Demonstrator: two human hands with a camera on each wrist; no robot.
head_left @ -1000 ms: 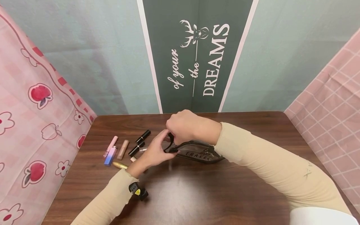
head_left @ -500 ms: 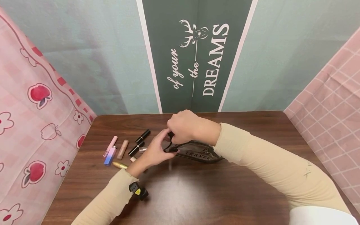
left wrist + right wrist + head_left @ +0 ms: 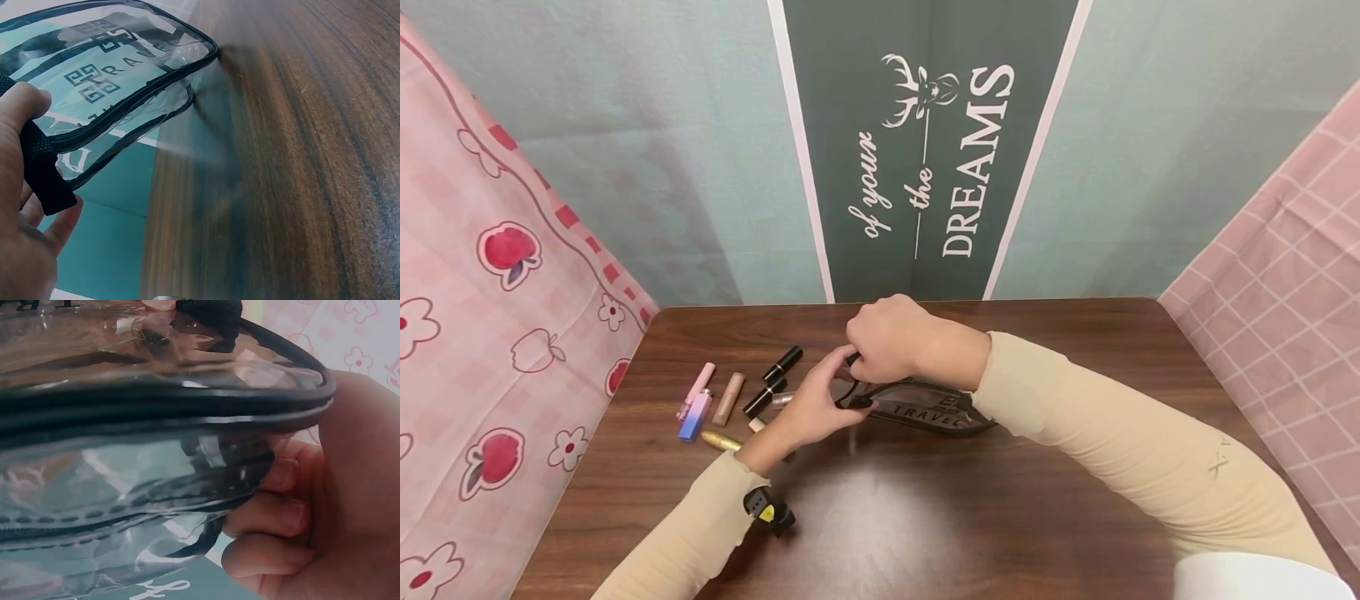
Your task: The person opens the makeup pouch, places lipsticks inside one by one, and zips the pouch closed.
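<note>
A clear plastic travel pouch with black piping and "TRAVEL" lettering is held at its left end by both hands, near the middle of the table. My left hand pinches a black fabric tab at that end, as the left wrist view shows. Above it, my right hand grips the pouch's upper edge with curled fingers, seen beside a zipper in the right wrist view. Whether those fingers hold the zipper's pull is hidden.
Left of the hands lie several cosmetics: black tubes, a pink tube, a pink-and-blue tube, a tan tube and a gold tube. Fabric hangings border the brown wooden table at back and sides.
Both hands keep their hold at the same end of the pouch. The right hand has shifted only very slightly; the pouch and cosmetics stay in place.
</note>
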